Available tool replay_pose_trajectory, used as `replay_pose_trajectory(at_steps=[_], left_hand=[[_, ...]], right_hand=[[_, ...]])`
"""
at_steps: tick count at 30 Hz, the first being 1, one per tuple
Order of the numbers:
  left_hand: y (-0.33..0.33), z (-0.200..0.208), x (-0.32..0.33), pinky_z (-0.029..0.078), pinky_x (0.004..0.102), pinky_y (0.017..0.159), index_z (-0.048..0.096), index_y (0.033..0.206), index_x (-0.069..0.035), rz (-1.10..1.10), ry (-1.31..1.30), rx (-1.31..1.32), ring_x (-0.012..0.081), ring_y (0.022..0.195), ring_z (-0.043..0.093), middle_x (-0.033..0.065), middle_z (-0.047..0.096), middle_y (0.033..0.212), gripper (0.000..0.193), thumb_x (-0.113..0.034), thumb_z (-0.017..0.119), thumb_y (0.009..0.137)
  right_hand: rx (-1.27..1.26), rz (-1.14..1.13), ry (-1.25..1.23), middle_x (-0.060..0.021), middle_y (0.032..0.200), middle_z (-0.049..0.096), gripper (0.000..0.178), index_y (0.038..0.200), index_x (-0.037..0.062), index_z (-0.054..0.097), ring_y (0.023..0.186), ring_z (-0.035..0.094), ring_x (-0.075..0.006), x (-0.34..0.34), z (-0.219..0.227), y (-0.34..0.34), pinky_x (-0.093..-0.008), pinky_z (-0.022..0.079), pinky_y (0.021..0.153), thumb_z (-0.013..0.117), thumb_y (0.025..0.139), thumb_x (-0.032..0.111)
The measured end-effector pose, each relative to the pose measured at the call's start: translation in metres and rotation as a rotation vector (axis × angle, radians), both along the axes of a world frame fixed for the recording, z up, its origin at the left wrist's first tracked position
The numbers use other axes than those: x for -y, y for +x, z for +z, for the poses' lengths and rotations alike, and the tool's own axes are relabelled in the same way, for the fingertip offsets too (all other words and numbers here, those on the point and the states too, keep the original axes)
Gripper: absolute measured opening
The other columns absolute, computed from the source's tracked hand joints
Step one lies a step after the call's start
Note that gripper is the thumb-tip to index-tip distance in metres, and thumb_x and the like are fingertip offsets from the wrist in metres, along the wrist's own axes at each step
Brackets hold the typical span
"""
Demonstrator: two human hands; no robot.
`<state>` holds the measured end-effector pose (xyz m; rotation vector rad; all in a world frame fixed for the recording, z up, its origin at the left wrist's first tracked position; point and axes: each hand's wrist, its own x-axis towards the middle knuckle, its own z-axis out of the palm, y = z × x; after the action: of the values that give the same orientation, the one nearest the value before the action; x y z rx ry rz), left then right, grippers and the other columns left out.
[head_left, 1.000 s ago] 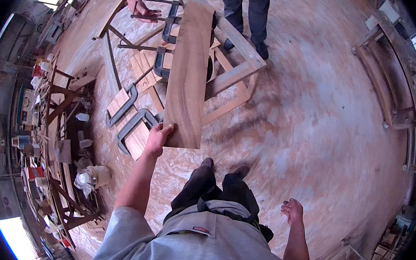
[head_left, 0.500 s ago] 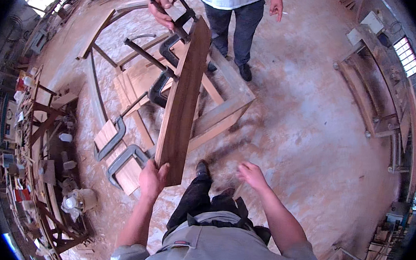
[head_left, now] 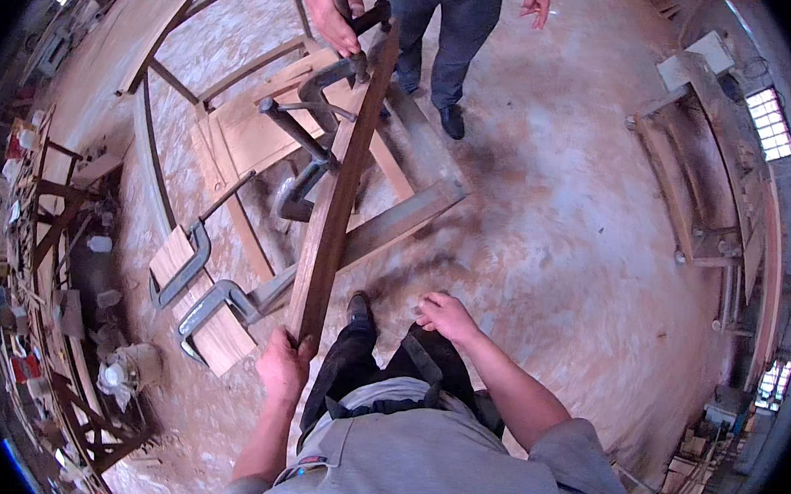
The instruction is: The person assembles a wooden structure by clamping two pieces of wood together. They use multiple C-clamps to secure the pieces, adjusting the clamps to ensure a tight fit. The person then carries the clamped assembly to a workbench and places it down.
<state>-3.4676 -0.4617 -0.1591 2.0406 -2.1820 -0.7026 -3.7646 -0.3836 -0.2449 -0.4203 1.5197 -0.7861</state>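
Note:
My left hand (head_left: pixel 284 364) grips the near end of a long brown wooden plank (head_left: pixel 334 213), thumb along its edge. The plank stands nearly on edge and slopes away from me. Dark metal C-clamps (head_left: pixel 304 133) are fixed along its far half. At the far end a co-worker's hand (head_left: pixel 333 14) rests at another clamp (head_left: pixel 374 17). My right hand (head_left: pixel 446 315) is held apart from the plank, over my right thigh, with its fingers curled closed; what they hold, if anything, is hidden.
Below the plank stands a frame (head_left: pixel 407 227) with loose boards (head_left: pixel 253 136) on it. Two grey C-clamps (head_left: pixel 189 267) grip a short pale board (head_left: pixel 225 343) at its left. A cluttered wooden rack (head_left: pixel 65 209) lines the left; a wooden cabinet-like piece (head_left: pixel 693 179) lies right.
The plank has turned, so its broad face shows less and its narrow edge more. Its near end has shifted slightly left. My right hand has moved left, toward my body.

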Motion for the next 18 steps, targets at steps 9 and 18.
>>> replay_pose_trajectory(at_steps=[9, 18], left_hand=[[-0.010, -0.006, -0.004, 0.049, 0.0473, 0.072, 0.051, 0.113, -0.009, 0.159, 0.063, 0.133, 0.0390, 0.083, 0.062, 0.0192, 0.064, 0.092, 0.052, -0.030, 0.071, 0.070], [-0.024, 0.004, -0.001, 0.049, 0.0423, 0.071, 0.059, 0.102, -0.008, 0.318, 0.118, 0.055, 0.0359, 0.083, 0.064, 0.0180, 0.066, 0.085, 0.034, -0.026, 0.067, 0.073]], right_hand=[[0.002, 0.088, 0.041, -0.0055, 0.089, 0.063, 0.030, 0.105, 0.0022, 0.059, 0.074, 0.061, -0.0132, -0.027, -0.020, -0.103, -0.0258, 0.049, 0.062, 0.052, 0.091, 0.028], [-0.034, 0.060, 0.123, -0.0115, 0.098, 0.063, 0.040, 0.116, -0.0032, 0.053, 0.070, 0.063, -0.0158, -0.072, -0.049, -0.208, -0.0263, 0.050, 0.060, 0.053, 0.091, 0.029]])
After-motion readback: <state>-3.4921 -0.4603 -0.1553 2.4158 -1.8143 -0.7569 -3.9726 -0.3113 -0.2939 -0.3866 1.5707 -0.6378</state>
